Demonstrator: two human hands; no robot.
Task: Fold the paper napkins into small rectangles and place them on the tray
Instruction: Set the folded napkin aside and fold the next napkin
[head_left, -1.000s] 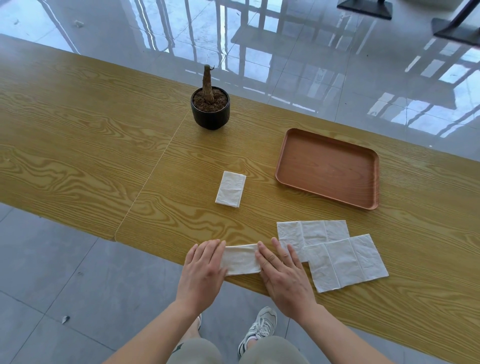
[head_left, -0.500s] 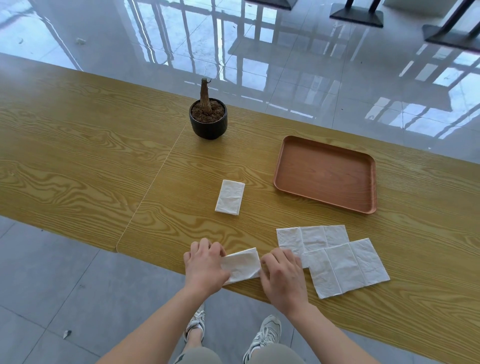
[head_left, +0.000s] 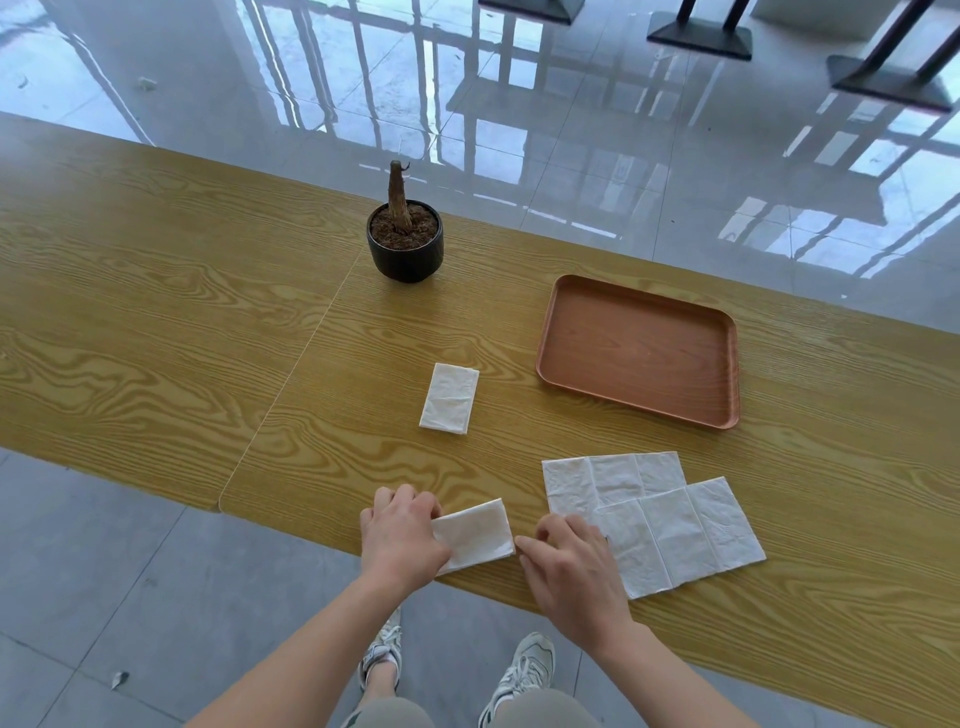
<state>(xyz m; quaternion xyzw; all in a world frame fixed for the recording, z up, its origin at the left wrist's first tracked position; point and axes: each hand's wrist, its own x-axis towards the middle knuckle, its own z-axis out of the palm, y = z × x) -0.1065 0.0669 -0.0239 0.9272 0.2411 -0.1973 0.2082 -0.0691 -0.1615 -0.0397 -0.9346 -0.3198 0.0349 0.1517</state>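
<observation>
Napkins are in four places on your wooden table (head_left: 156, 312). Your left hand (head_left: 402, 535) is at the near edge of the table. Its fingers are curled over the left end of the near napkin (head_left: 478, 532), and it grips this end. The near napkin is already folded to a short rectangle and lies a little tilted.

Your right hand (head_left: 571, 566) is just beside the right end of the same napkin. Its fingers are loosely bent and hold nothing. One fingertip points at the near right corner of the napkin, but from this view it is not possible to tell if it really touches the paper. This hand covers a corner of the front open napkin (head_left: 685, 535), which lies flat with its crease lines visible. The front open napkin overlaps the near part of the far open napkin (head_left: 608, 478).

Farther from you, near the middle of the table, the small folded napkin (head_left: 449, 397) lies alone, well apart from both hands. The brown tray (head_left: 639, 353) is to the right of it and beyond the two open napkins, and it touches none of them. The black pot (head_left: 405, 260) with a bare stem stands at the far side of the table, left of the tray. Below the table edge, your shoes (head_left: 519, 670) stand on the grey floor.
</observation>
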